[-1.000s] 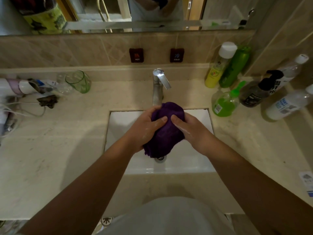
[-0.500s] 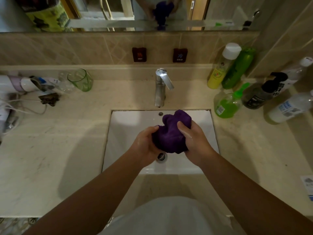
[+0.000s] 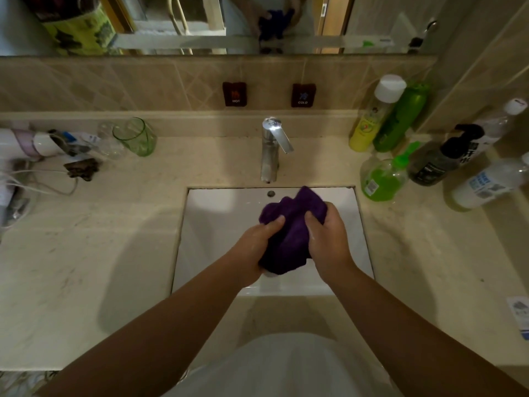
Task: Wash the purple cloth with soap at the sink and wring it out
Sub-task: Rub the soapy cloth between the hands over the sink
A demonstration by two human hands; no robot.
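Observation:
The purple cloth [image 3: 289, 233] is bunched into a thick wad over the white rectangular sink [image 3: 217, 224]. My left hand [image 3: 254, 250] grips its left and lower side. My right hand [image 3: 326, 236] clamps its right side, fingers dug into the fabric. Both hands look wet, with faint white soap on them. The cloth hides the drain. The chrome tap [image 3: 272, 147] stands behind the basin, and I see no water running from it. A pump bottle of green liquid soap [image 3: 380, 179] sits at the basin's right rear corner.
Several bottles [image 3: 400, 118] crowd the right side of the beige counter [image 3: 86, 253]. A green glass [image 3: 137, 136], a white appliance [image 3: 34, 144] and cords lie at the left rear. Hot and cold labels [image 3: 234, 94] are on the tiled wall under the mirror.
Both hands carried the cloth from under the tap back toward me over the basin, squeezing and re-gripping it. The wad is now longer, with its top corner poking up to the right.

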